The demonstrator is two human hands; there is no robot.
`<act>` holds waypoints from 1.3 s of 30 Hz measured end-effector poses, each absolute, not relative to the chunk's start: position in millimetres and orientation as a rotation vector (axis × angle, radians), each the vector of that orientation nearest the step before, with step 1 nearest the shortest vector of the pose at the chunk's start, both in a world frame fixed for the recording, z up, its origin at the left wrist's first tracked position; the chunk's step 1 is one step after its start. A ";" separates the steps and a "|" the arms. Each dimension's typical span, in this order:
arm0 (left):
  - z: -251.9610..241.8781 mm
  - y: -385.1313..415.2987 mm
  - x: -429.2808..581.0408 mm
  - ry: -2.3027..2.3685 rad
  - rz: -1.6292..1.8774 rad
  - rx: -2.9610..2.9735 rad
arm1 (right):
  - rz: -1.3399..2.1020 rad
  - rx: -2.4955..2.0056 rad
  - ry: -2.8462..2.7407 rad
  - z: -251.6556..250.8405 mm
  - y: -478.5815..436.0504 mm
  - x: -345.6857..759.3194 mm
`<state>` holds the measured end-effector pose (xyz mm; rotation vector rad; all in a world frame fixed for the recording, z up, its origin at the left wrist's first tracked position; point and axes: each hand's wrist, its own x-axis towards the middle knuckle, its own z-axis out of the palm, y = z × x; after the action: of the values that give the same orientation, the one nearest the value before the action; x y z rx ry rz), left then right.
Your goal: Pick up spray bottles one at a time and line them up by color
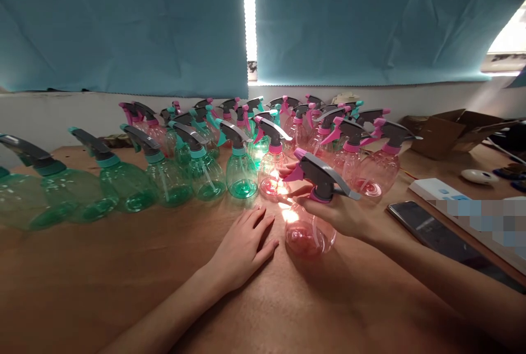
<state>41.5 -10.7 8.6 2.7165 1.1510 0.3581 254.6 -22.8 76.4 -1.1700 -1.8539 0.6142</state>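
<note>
Holding a pink spray bottle (310, 236) with the right hand (335, 212), grip around the neck just under the collar. Right fingers curl behind the bottle, tips partly showing on its left side; can't tell how tightly they press. Bottle is about upright, trigger pointing left, forward of the rows standing toward the tabletop's (82, 293) back edge. Can't tell if its base touches the wood.

Left hand (244, 247) lies palm down on the tabletop, just left of the held bottle. Left fingers loosely spread, thumb apart, gripping nothing.

Front row, left side: 6 green spray bottles (206, 178), running toward the left edge, outermost 1 cut off by the view. 1 pink bottle with a pale trigger lever (275, 173) stands behind the right fingertips. More pink and green ones crowd behind, too overlapped to count.

Right side of the tabletop: phone (444, 250), white box (435, 187) just beside it, white rounded gadget (479, 177), open cardboard box (439, 137) near the back right corner. Blue curtains (123, 25) hang behind, bright gap between.
</note>
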 end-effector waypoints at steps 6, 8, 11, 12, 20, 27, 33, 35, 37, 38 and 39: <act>8.9 -10.8 41.9 1.162 0.338 2.707 | 0.703 -0.980 -1.805 75.0 -18.9 252.3; 9.5 -10.7 42.0 1.156 0.339 2.709 | 0.672 -1.022 -1.812 72.6 -18.3 253.8; 10.1 -10.5 41.8 1.144 0.360 2.719 | 0.594 -1.145 -1.823 73.6 -20.3 255.3; 10.2 -10.5 41.7 1.141 0.368 2.722 | 0.579 -1.175 -1.833 75.4 -21.5 255.3; 9.1 -10.8 41.3 1.133 0.356 2.735 | 0.440 -1.208 -1.892 79.4 -30.1 258.9; 8.2 -11.6 41.4 1.139 0.353 2.759 | 0.333 -1.381 -1.897 78.0 -57.3 262.0; 9.7 -10.9 40.0 1.143 0.354 2.781 | 0.184 -1.473 -1.742 56.6 -48.6 275.6; 10.0 -10.4 40.2 1.142 0.347 2.786 | 0.135 -1.486 -1.756 49.8 -35.7 285.0; 10.4 -10.0 41.1 1.148 0.339 2.791 | 0.014 -1.571 -1.717 46.4 -21.7 293.2; 10.6 -9.8 41.6 1.156 0.333 2.794 | -0.019 -1.605 -1.739 46.1 -15.1 296.0; 10.6 -9.5 42.1 1.163 0.326 2.798 | -0.058 -1.634 -1.748 46.6 -9.2 297.8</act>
<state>42.1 -9.5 10.6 2.7985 1.1628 0.3260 297.8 -9.2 46.6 -1.6342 -1.7479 -0.0576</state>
